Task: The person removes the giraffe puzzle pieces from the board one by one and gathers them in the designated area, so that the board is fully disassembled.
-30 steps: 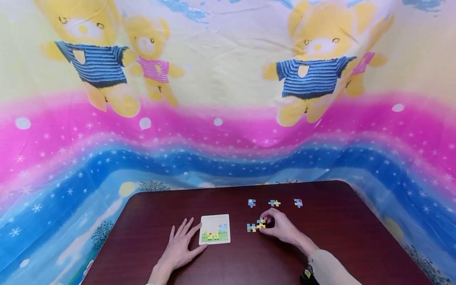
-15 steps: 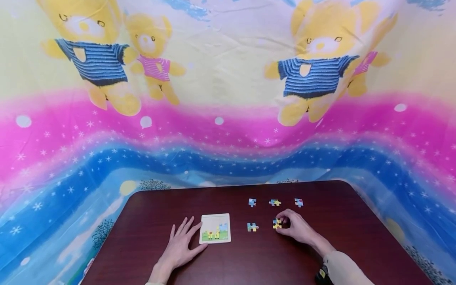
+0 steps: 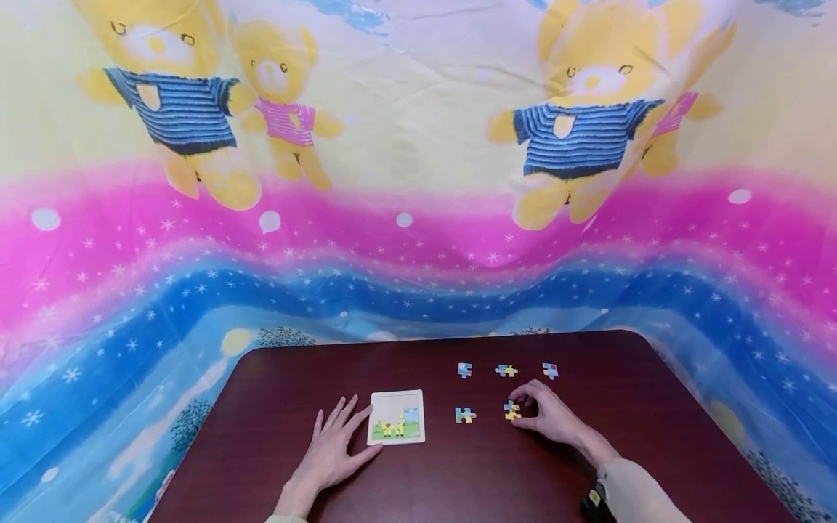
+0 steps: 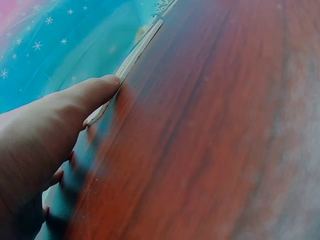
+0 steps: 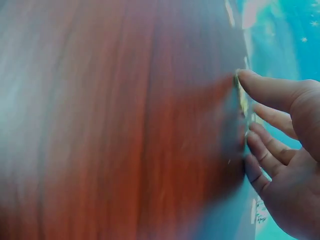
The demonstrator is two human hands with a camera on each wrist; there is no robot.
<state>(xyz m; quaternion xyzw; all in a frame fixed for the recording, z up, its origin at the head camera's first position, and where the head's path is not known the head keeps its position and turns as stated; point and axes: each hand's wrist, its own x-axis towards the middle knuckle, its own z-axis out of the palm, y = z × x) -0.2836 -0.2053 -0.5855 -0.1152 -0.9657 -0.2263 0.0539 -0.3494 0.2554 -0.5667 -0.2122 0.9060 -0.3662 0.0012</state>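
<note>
My left hand [image 3: 330,449] lies spread on the table, its thumb and index finger touching the left side of a square puzzle board [image 3: 397,440]. Yellow animals on green ground and a blue patch show in the board's lower part, while its upper part is pale. In the left wrist view the thumb tip meets the edge of the puzzle board [image 4: 135,54]. To the right, my right hand [image 3: 552,415] pinches a yellow and blue puzzle piece [image 3: 511,411] between thumb and index finger, at the table surface. In the right wrist view that puzzle piece [image 5: 242,100] appears edge-on.
A puzzle piece [image 3: 465,415] lies between the board and my right hand. Farther back stand in a row a blue piece [image 3: 464,370], a blue and yellow piece [image 3: 506,370] and a piece with a red spot [image 3: 550,371]. A printed cloth [image 3: 418,290] hangs behind the table [image 3: 314,378].
My right hand has carried the yellow and blue piece to the right, away from the piece beside the board, and still pinches it. My left hand stays at the board.
</note>
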